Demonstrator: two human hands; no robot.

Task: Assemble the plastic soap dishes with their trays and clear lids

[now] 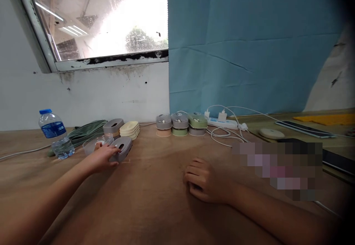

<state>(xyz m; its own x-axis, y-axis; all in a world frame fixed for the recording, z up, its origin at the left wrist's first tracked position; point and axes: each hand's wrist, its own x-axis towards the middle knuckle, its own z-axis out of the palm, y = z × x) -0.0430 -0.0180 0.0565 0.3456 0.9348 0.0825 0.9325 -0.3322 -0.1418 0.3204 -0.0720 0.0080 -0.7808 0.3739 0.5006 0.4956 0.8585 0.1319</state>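
Note:
On the left side of the table, my left hand (103, 158) has its thumb and index finger at the near edge of a grey lunch-box lid (126, 149) with a dark oval slot. Its other fingers reach over a clear plastic container (89, 146) just behind. My right hand (199, 180) rests on the bare tabletop near the middle, fingers curled in and nothing visible in them. Behind the lid stand a grey-topped box (113, 125) and a stack of cream trays (129, 128).
Stacked lunch boxes in grey (164, 121) and green (198, 120) line the back of the table (149, 200). A water bottle (57, 134) and a green pouch (88, 132) stand left. A power strip (226, 123) with white cables lies right, near a phone-like slab (305, 129).

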